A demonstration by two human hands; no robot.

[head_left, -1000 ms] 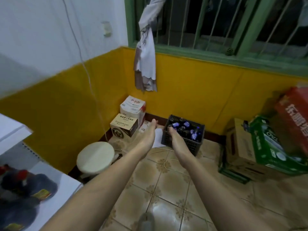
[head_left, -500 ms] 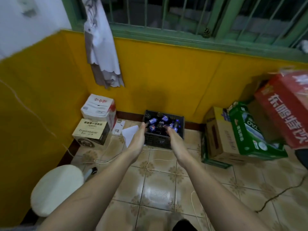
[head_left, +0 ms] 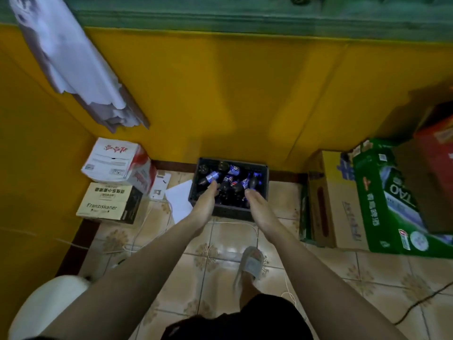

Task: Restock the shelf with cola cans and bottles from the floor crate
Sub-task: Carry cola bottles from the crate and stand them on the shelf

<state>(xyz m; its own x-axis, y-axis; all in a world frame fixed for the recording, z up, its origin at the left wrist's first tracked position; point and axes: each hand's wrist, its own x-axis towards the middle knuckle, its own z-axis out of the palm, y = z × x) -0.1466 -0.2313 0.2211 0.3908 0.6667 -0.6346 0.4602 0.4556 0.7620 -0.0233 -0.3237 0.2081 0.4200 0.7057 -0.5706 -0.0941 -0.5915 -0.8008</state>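
A dark plastic crate (head_left: pixel 265 177) stands on the tiled floor against the yellow wall. Several blue-labelled cola bottles (head_left: pixel 212 176) and cans (head_left: pixel 234 169) lie jumbled inside it. Both my arms stretch forward toward it. My left hand (head_left: pixel 205 201) hovers over the crate's near left corner with straight fingers, holding nothing. Over the near right edge, my right hand (head_left: pixel 257 204) is likewise flat and empty. The shelf is out of view.
Two stacked cardboard boxes (head_left: pixel 115 182) sit left of the crate, with white paper (head_left: pixel 179 200) beside them. Brown, green and red cartons (head_left: pixel 382 197) crowd the right. A white stool (head_left: pixel 46 307) is at lower left. Cords trail over the tiles. My slippered foot (head_left: pixel 251 262) stands behind the crate.
The view has swung right and down, off the shelf, toward the crate. I have stepped closer, and both hands have reached from short of the crate to over its near edge.
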